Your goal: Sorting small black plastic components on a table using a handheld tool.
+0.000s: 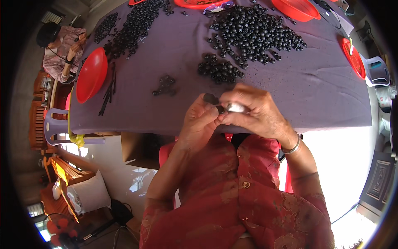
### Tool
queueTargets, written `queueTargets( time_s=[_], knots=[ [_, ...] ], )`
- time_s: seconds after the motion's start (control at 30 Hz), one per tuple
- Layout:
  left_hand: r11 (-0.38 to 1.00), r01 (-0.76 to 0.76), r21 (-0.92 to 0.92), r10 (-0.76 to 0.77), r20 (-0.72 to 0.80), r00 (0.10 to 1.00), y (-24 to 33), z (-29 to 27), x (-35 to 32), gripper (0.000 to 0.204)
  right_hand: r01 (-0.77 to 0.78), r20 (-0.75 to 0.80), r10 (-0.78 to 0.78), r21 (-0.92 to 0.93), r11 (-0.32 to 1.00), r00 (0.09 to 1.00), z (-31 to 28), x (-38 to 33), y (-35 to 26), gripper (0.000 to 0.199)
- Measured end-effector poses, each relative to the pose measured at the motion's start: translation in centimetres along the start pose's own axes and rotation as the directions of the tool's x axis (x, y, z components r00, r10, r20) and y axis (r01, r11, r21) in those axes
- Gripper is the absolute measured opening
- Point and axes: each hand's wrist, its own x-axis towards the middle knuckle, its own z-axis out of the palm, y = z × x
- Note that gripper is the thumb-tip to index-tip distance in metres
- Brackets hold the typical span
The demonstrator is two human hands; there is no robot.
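My left hand is raised over the table's near edge, with black covers on its thumb and forefinger tips. Those fingers pinch together; whatever sits between them is too small to make out. Close against them, my right hand grips a short, shiny whitish object, smeared by motion, its end at the left fingertips. Just beyond the hands lies a small heap of round black beads with holes. A few more black beads lie loosely to the left.
A large heap of black beads covers the far side of the purple-grey cloth; another heap lies far left. A red bowl stands at left beside thin black strips. Another person sits at the left.
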Motion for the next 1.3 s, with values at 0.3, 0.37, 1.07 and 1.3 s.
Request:
queueTargets(
  time_s=[0.3,0.37,1.07,1.3],
  knots=[
    [0.983,0.179,-0.050,-0.173,0.105,0.979,-0.2,-0.1,-0.4,0.027,-0.240,0.013,0.239,0.065,0.969,0.971,-0.5,-0.4,0.1,0.011],
    [0.984,0.085,0.153,-0.076,-0.064,0.995,0.3,0.3,-0.4,0.023,-0.236,-0.119,0.216,-0.198,0.951,0.969,-1.4,-0.3,0.8,0.013],
    [0.057,-0.096,0.994,0.728,0.025,0.685,3.5,-6.1,1.5,0.015,-0.213,-0.226,0.104,-0.538,0.816,0.968,-1.6,1.2,5.8,0.018],
    [0.868,-0.033,0.496,0.133,-0.167,0.977,0.2,1.2,0.4,0.023,-0.067,-0.100,0.050,-0.176,0.982,0.994,-0.4,0.2,0.2,0.021]
  ],
)
